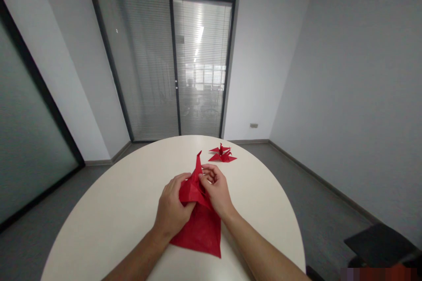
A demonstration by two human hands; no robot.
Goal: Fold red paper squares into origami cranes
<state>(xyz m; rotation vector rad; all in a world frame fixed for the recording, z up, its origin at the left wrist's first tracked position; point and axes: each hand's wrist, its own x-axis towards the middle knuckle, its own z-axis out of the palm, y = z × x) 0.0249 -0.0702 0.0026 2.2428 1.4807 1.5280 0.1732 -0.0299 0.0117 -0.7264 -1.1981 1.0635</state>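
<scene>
A red origami crane (194, 189) is held up between both hands over the table, its thin neck and bent head pointing away from me. My left hand (173, 204) grips its left side, thumb below and fingers on top. My right hand (216, 186) pinches the crane's right side near the base of the neck, its other fingers curled. Beneath my hands, a sheet of red paper (201, 235) lies on the table, partly covered by the crane and my left hand.
The round cream table (125, 210) fills the middle. Small folded red paper cranes (222, 156) stand close together near its far right edge. A black chair (382, 243) is at the lower right. Beyond the table are a glass door with blinds (148, 66) and pale walls.
</scene>
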